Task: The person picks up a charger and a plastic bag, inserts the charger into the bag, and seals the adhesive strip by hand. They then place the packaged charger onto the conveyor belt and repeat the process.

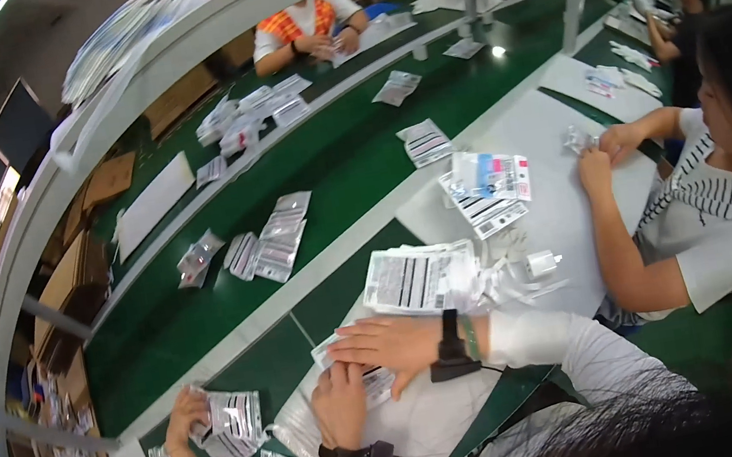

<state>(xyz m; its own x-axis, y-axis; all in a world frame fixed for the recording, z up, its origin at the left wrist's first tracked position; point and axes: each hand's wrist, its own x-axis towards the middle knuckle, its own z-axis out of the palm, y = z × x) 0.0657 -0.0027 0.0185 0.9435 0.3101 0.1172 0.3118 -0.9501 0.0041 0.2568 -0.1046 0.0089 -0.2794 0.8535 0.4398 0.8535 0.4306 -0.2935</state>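
A flat printed packet [378, 385] lies in front of me, mostly covered by my hands. My right hand [389, 342] lies across it from the right, palm down, with fingers stretched out toward the left and the thumb apart. Just below those fingertips, my left hand [341, 407] has its fingers bent together at the packet's left part; the exact grip is partly hidden. Beyond my right hand sits a stack of similar printed packets [420, 277]. Beside the stack, on the white sheet, are a white plug-like piece [541, 263] and clear plastic wrappings [509, 284].
A green conveyor belt [351, 194] carrying scattered packets [282, 239] runs beyond a pale rail. At left, another person's hand [187, 415] holds packets [232, 422]. A co-worker [707, 203] at right handles a small clear item. A metal frame [16, 255] arches overhead.
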